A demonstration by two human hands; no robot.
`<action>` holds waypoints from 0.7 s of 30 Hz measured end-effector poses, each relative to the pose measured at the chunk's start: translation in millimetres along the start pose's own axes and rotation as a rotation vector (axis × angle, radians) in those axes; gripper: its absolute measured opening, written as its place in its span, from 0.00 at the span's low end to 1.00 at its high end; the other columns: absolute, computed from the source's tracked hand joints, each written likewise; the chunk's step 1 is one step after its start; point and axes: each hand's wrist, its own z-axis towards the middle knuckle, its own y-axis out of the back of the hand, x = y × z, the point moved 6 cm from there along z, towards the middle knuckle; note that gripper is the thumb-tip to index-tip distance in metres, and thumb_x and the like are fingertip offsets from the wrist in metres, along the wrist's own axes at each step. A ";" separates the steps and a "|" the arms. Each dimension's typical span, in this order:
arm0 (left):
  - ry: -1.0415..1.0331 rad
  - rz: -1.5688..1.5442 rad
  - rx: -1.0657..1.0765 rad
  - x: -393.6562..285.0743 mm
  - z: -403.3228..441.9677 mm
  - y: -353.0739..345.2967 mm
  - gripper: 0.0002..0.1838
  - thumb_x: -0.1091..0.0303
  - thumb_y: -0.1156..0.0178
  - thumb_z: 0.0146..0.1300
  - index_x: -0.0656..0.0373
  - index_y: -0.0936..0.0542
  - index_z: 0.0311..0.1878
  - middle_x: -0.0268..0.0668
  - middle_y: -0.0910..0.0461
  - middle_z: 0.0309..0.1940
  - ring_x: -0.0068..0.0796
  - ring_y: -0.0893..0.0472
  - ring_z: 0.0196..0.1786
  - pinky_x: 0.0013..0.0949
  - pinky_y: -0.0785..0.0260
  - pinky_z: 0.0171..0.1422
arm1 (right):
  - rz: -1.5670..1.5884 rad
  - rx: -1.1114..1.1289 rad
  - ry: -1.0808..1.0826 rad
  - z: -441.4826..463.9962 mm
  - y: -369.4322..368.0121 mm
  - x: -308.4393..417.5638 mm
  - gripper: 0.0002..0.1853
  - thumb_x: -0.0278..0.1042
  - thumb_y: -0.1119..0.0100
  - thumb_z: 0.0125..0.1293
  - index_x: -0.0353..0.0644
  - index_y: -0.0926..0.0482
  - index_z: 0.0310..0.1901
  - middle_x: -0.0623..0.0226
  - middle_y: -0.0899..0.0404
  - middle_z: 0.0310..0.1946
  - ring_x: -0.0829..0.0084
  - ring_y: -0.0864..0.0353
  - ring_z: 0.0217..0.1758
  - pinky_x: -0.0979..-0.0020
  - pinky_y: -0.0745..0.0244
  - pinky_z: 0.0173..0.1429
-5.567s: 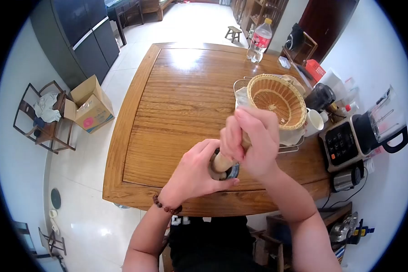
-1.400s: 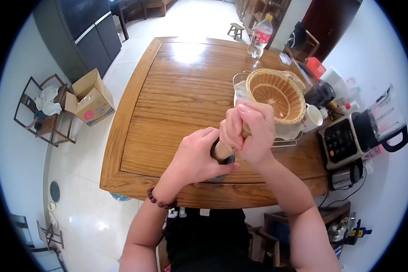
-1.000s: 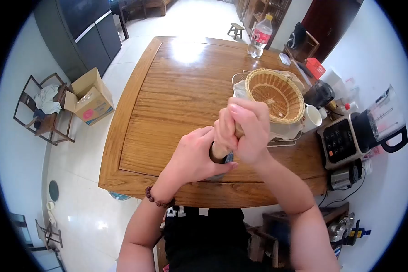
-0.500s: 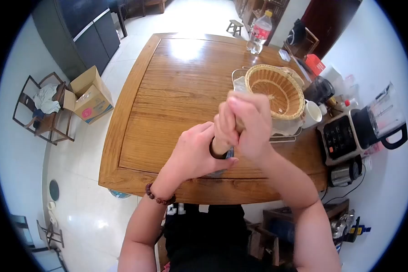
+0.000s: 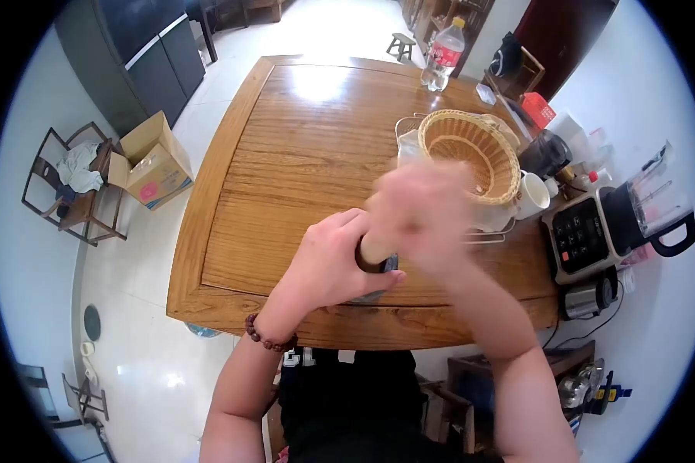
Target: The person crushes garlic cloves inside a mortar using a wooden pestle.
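My left hand (image 5: 330, 258), with a beaded bracelet at the wrist, is wrapped round a small dark mortar (image 5: 386, 284) near the front edge of the wooden table (image 5: 301, 170). Most of the mortar is hidden by the fingers. A pale wooden pestle (image 5: 374, 248) stands tilted in its mouth. My right hand (image 5: 421, 208) is closed round the pestle's upper part and blurred by motion. What lies inside the mortar cannot be made out.
Beyond my right hand a wicker basket (image 5: 471, 154) sits on a wire rack. A white mug (image 5: 531, 194), a blender (image 5: 583, 235) and a steel cup (image 5: 587, 299) stand at the right. A bottle (image 5: 442, 58) stands at the far edge. A cardboard box (image 5: 153, 174) is on the floor.
My right hand, sharp half a second ago, is now blurred and slightly shifted on the pestle. My left hand remains round the mortar. Earlier, the camera view shifted slightly.
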 end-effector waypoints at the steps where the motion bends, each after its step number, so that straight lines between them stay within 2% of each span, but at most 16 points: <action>1: -0.005 -0.004 0.004 -1.6 0.2 -1.2 0.31 0.48 0.16 0.52 0.59 0.15 0.52 0.45 0.12 0.46 0.50 0.13 0.52 0.48 0.19 0.60 | -0.056 -0.001 -0.025 -5.5 5.8 -19.0 0.24 0.30 0.54 0.79 0.40 0.33 0.19 0.70 0.31 0.13 0.82 0.38 0.14 0.74 0.43 0.21; 4: 0.032 -0.005 0.021 -2.3 -6.5 -0.4 0.29 0.50 0.17 0.53 0.58 0.15 0.51 0.44 0.12 0.45 0.49 0.13 0.51 0.47 0.19 0.59 | -0.107 -0.008 -0.062 -7.3 7.6 -24.9 0.24 0.30 0.54 0.80 0.40 0.34 0.19 0.70 0.31 0.13 0.82 0.37 0.14 0.74 0.43 0.21; 7: 0.029 0.038 0.025 2.2 -0.8 -1.8 0.31 0.49 0.17 0.53 0.58 0.15 0.53 0.43 0.13 0.46 0.48 0.13 0.52 0.46 0.20 0.60 | -0.043 -0.010 0.037 8.4 3.5 11.4 0.22 0.31 0.55 0.79 0.40 0.34 0.20 0.69 0.34 0.12 0.79 0.39 0.12 0.73 0.43 0.19; 10: 0.039 -0.044 0.017 1.1 0.1 -0.5 0.33 0.47 0.16 0.51 0.59 0.15 0.54 0.44 0.13 0.47 0.48 0.14 0.52 0.47 0.20 0.60 | 0.017 0.009 0.023 9.3 1.0 21.0 0.22 0.31 0.56 0.78 0.40 0.35 0.21 0.68 0.36 0.12 0.78 0.40 0.12 0.73 0.43 0.18; 13: 0.073 -0.022 0.064 2.7 1.6 -1.3 0.38 0.46 0.15 0.49 0.60 0.16 0.59 0.45 0.13 0.51 0.49 0.14 0.56 0.47 0.21 0.64 | 0.001 0.001 0.023 7.5 6.6 25.6 0.23 0.33 0.56 0.79 0.39 0.35 0.21 0.68 0.36 0.12 0.78 0.40 0.12 0.72 0.43 0.19; 15: 0.008 -0.058 0.023 -0.9 1.0 3.2 0.43 0.47 0.13 0.48 0.62 0.18 0.63 0.47 0.14 0.57 0.50 0.15 0.61 0.46 0.22 0.68 | 0.006 -0.006 0.024 9.0 7.9 25.1 0.23 0.33 0.56 0.79 0.40 0.35 0.21 0.68 0.36 0.12 0.78 0.40 0.12 0.73 0.43 0.19; 18: -0.004 -0.113 0.025 0.2 -2.7 7.9 0.47 0.49 0.12 0.46 0.64 0.20 0.67 0.50 0.16 0.61 0.51 0.16 0.64 0.46 0.23 0.70 | 0.016 0.022 0.057 13.7 1.5 24.1 0.23 0.33 0.55 0.79 0.39 0.34 0.21 0.68 0.36 0.12 0.79 0.39 0.13 0.73 0.42 0.20; 21: 0.053 -0.146 0.056 4.6 -5.4 7.1 0.48 0.51 0.11 0.45 0.65 0.21 0.67 0.51 0.16 0.59 0.52 0.16 0.63 0.46 0.23 0.69 | 0.032 0.032 0.033 15.9 -10.2 11.4 0.23 0.32 0.54 0.80 0.39 0.33 0.21 0.69 0.35 0.13 0.79 0.38 0.14 0.73 0.42 0.21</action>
